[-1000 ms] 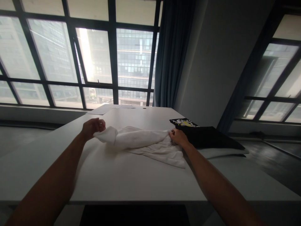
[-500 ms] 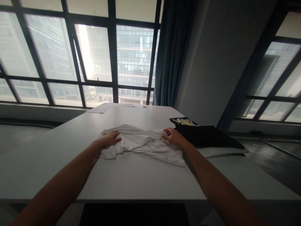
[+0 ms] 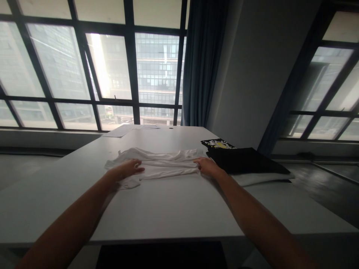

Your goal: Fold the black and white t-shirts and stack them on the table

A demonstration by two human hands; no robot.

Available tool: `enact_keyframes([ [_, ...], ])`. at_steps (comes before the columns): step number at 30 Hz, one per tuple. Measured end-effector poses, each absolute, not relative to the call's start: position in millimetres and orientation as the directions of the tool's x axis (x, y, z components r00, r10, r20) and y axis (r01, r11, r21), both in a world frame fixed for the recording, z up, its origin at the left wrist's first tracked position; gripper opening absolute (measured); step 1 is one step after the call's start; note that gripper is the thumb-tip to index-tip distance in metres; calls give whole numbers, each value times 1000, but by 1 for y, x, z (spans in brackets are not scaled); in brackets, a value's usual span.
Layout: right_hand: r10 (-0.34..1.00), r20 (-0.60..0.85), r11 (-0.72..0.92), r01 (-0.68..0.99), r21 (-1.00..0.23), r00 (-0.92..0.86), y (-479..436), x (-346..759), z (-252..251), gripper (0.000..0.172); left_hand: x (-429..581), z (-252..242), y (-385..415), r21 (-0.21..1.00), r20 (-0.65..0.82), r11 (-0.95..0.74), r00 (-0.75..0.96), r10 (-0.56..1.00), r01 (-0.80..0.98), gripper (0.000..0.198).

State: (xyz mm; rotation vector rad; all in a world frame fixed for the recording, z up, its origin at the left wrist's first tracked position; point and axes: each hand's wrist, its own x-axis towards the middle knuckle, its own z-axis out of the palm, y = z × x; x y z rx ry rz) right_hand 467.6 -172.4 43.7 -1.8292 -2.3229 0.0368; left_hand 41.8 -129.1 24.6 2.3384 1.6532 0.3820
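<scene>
A crumpled white T-shirt (image 3: 165, 163) lies across the white table in front of me, with long folds running from side to side. My left hand (image 3: 129, 168) is closed on its left part, the fingers bent and the thumb near them. At its right end my right hand (image 3: 206, 165) pinches the cloth between fingers and thumb. Between the two hands the fabric is drawn out fairly straight. A loose flap of it hangs out below my left wrist.
Right of the shirt lies a stack of folded clothes (image 3: 252, 160), black on top with white beneath. A black piece with a white and yellow print (image 3: 218, 144) sticks out behind. Paper sheets (image 3: 119, 130) rest at the table's (image 3: 168, 213) far end, before windows and a blue curtain (image 3: 200, 67).
The lower right part of the T-shirt has been drawn up, and the cloth is now straighter between my hands. My left hand has shifted slightly, its fingers more bent.
</scene>
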Motion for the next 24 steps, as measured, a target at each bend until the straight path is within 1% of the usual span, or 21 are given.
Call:
enact_keyframes([
  [1, 963, 159, 239, 960, -143, -216, -172, 471, 44, 48, 42, 26, -130, 348, 25, -333, 347, 938, 876, 77],
  [3, 952, 179, 285, 936, -209, -250, -173, 471, 44, 41, 42, 28, -132, 314, -90, -340, 385, 919, 886, 92],
  [5, 925, 150, 378, 881, -286, -348, -175, 463, 43, 34, 42, 32, -134, 273, -201, -362, 421, 885, 891, 101],
  [7, 892, 111, 449, 832, -324, -438, -178, 451, 43, 30, 44, 37, -138, 222, -281, -387, 439, 853, 895, 107],
  [8, 885, 93, 460, 822, -336, -457, -180, 446, 44, 27, 45, 41, -142, 196, -304, -388, 432, 849, 900, 111],
  [10, 894, 36, 430, 831, -354, -447, -186, 440, 48, 22, 46, 50, -150, 153, -335, -372, 402, 852, 916, 117],
  [11, 898, -30, 396, 836, -379, -438, -189, 440, 52, 21, 45, 56, -154, 154, -341, -360, 392, 855, 920, 116],
  [12, 888, -127, 354, 834, -422, -441, -193, 440, 57, 21, 45, 61, -158, 180, -341, -346, 388, 856, 921, 111],
  [14, 794, -364, 253, 809, -531, -487, -200, 445, 65, 28, 42, 72, -162, 295, -347, -298, 393, 852, 908, 93],
  [15, 729, -455, 197, 794, -576, -511, -202, 447, 68, 33, 41, 75, -163, 369, -357, -265, 399, 845, 891, 83],
  [16, 691, -497, 153, 778, -609, -525, -203, 449, 71, 38, 41, 77, -162, 435, -354, -233, 403, 844, 870, 74],
  [17, 705, -481, 134, 765, -630, -520, -203, 451, 71, 41, 42, 77, -160, 479, -326, -218, 403, 855, 850, 68],
  [18, 770, -410, 146, 761, -632, -488, -200, 452, 70, 42, 44, 75, -157, 495, -259, -233, 398, 880, 837, 64],
  [19, 858, -289, 181, 775, -605, -425, -197, 454, 68, 40, 46, 71, -154, 478, -155, -276, 389, 908, 834, 61],
  [20, 927, -135, 223, 805, -549, -349, -192, 455, 65, 36, 49, 66, -150, 423, -34, -332, 381, 924, 843, 60],
  [21, 959, 7, 252, 843, -474, -283, -187, 457, 61, 32, 51, 60, -147, 343, 73, -378, 377, 923, 860, 62],
  [22, 964, 106, 267, 879, -394, -245, -183, 459, 56, 29, 53, 54, -145, 262, 133, -403, 381, 915, 877, 66],
  [23, 960, 153, 273, 905, -325, -235, -179, 461, 52, 30, 54, 49, -143, 199, 139, -415, 393, 909, 888, 72],
  [24, 958, 154, 278, 920, -278, -243, -176, 464, 48, 32, 54, 46, -143, 161, 103, -416, 404, 909, 895, 78],
])
